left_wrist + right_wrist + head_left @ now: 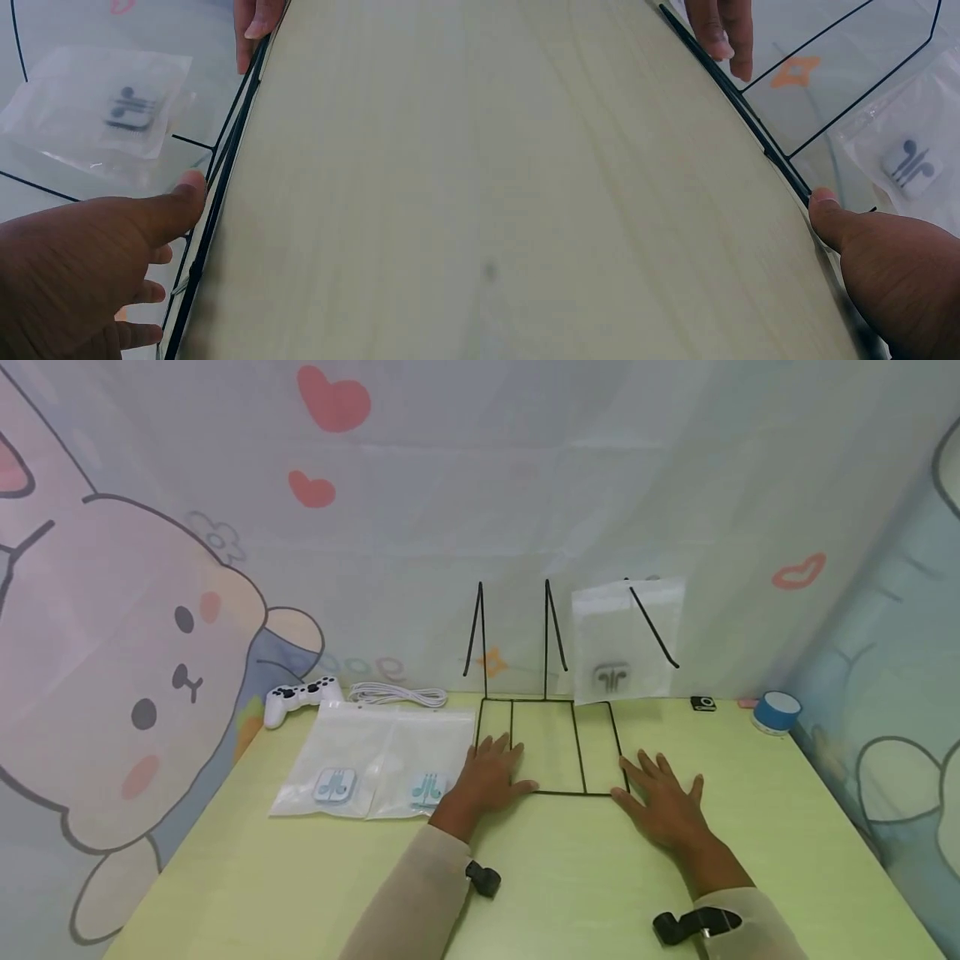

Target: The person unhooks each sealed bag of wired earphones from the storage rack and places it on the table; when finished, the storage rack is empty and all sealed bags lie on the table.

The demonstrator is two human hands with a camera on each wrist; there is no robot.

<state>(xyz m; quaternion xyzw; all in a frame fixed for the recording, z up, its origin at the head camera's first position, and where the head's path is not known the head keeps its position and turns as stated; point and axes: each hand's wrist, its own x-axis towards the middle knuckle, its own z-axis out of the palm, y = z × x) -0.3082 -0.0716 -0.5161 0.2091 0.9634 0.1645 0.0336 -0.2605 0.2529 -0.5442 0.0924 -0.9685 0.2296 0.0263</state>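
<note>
A black wire rack lies with its flat base on the table, and three hooks rise at its back. From the right hook hangs a clear zip bag with an earphone case inside. My left hand rests at the base's left side, fingers spread, thumb by the front wire. On the right side, my right hand has its fingertips at the base's corner. Both hands are empty. Two more zip bags with earphone cases lie flat beside my left hand.
At the back left are a white game controller and a coiled white cable. Toward the back right sit a small black music player and a blue round speaker. A printed cloth hangs behind the table.
</note>
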